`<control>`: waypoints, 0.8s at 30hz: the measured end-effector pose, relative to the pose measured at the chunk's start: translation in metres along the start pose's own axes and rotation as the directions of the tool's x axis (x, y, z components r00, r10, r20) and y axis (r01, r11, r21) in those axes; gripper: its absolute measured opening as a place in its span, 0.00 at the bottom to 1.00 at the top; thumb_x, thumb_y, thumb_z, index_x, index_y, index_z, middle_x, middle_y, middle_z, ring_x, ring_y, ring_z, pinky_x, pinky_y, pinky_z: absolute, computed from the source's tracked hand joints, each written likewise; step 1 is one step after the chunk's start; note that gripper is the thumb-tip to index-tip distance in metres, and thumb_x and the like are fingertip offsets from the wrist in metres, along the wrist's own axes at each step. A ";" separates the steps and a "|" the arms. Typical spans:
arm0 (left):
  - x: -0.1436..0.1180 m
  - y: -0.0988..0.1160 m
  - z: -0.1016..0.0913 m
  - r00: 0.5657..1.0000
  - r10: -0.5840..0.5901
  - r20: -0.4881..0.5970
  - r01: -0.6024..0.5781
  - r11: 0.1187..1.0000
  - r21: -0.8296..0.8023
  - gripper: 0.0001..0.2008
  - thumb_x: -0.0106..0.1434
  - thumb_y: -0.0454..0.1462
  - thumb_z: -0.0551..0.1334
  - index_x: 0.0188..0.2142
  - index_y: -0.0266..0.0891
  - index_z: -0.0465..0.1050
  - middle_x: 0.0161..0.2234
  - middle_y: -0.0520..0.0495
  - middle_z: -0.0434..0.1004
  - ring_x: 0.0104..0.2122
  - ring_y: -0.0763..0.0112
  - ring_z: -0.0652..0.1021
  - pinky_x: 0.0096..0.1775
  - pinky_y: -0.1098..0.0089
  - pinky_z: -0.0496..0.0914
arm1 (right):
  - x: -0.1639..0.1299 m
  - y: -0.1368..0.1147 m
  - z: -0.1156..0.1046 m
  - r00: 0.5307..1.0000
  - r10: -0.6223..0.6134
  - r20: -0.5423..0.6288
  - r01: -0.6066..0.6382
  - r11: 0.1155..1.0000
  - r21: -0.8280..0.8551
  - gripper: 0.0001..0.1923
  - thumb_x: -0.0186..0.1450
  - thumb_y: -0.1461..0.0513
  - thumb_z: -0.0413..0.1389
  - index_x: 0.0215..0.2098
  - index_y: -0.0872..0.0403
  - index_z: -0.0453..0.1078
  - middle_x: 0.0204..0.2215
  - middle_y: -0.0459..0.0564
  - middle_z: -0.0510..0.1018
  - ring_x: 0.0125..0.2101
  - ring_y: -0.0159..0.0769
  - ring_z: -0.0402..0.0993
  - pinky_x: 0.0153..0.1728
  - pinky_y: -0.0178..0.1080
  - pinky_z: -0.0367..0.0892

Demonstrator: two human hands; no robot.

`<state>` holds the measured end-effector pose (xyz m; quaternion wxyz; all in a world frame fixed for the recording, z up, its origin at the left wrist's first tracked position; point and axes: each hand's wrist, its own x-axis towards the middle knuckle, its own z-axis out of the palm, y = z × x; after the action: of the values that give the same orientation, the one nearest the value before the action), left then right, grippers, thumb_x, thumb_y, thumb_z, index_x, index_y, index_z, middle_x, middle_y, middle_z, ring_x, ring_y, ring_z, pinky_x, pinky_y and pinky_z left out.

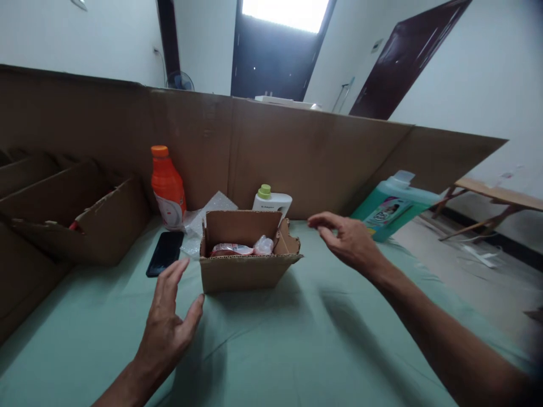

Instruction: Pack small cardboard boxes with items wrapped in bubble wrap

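A small open cardboard box [241, 274] stands on the green cloth in the middle, its right flap ragged. Inside it lie a plastic-wrapped reddish packet [231, 249] and a clear crumpled plastic bundle [263, 245]. My left hand [169, 319] is just left of the box's front corner, thumb and fingers apart, holding nothing. To the right of the box my right hand [345, 237] hovers above the cloth, empty, its fingers loosely stretched toward the box. Part of a sheet of bubble wrap [212, 212] shows behind the box's left side.
A black phone [165, 253] and an orange bottle [168, 189] are at left, beside larger cardboard boxes [114, 226]. Behind the small box stands a white bottle with a green cap [274, 202]. A teal liquid jug [388, 206] leans at right. A cardboard wall [297, 152] closes the back.
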<state>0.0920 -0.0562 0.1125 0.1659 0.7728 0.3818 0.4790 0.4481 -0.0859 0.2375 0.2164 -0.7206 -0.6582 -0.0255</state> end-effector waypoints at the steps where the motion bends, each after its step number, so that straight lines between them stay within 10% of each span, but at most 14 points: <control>1: -0.007 -0.007 0.003 0.993 -0.111 0.050 0.114 0.992 -0.056 0.32 0.67 0.39 0.60 0.68 0.48 0.53 0.62 0.37 0.63 0.59 0.52 0.71 0.56 0.47 0.70 | -0.011 0.009 0.010 0.996 0.070 0.053 -0.077 0.986 0.148 0.17 0.64 0.66 0.49 0.47 0.54 0.74 0.44 0.54 0.82 0.43 0.44 0.78 0.44 0.45 0.69; 5: -0.013 -0.028 0.028 0.886 -0.392 0.247 0.448 0.861 -0.240 0.38 0.63 0.43 0.61 0.69 0.43 0.49 0.66 0.34 0.57 0.63 0.48 0.67 0.57 0.46 0.68 | -0.041 0.016 0.076 0.954 0.031 0.299 -0.162 0.890 0.426 0.25 0.54 0.70 0.54 0.51 0.57 0.72 0.46 0.55 0.82 0.41 0.41 0.79 0.39 0.39 0.73; 11: 0.002 -0.003 0.055 0.854 -0.398 0.335 0.509 0.772 -0.380 0.32 0.57 0.42 0.62 0.60 0.36 0.60 0.57 0.37 0.71 0.60 0.54 0.71 0.58 0.55 0.68 | -0.075 -0.005 0.122 0.960 0.082 0.267 -0.208 0.849 0.485 0.24 0.60 0.64 0.54 0.54 0.60 0.67 0.41 0.56 0.82 0.30 0.39 0.76 0.32 0.40 0.73; 19: -0.097 -0.010 -0.037 0.774 -0.566 0.284 0.630 0.732 -0.258 0.24 0.59 0.49 0.65 0.52 0.44 0.68 0.50 0.44 0.78 0.49 0.56 0.80 0.47 0.62 0.77 | -0.147 -0.069 0.127 0.991 -0.046 0.124 -0.036 0.810 0.586 0.24 0.61 0.66 0.54 0.56 0.52 0.68 0.46 0.55 0.80 0.42 0.44 0.77 0.43 0.43 0.74; 24: -0.071 0.000 -0.055 0.753 -0.643 0.139 0.655 0.713 -0.251 0.33 0.52 0.50 0.67 0.53 0.37 0.66 0.49 0.40 0.78 0.49 0.54 0.78 0.48 0.61 0.76 | -0.125 -0.094 0.132 0.986 -0.079 0.147 -0.033 0.770 0.637 0.26 0.59 0.67 0.55 0.56 0.54 0.67 0.46 0.54 0.80 0.44 0.44 0.77 0.47 0.43 0.72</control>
<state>0.0268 -0.1154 0.0959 0.4402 0.5672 0.5522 0.4238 0.3087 -0.1535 0.1042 0.3923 -0.5962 -0.6520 0.2560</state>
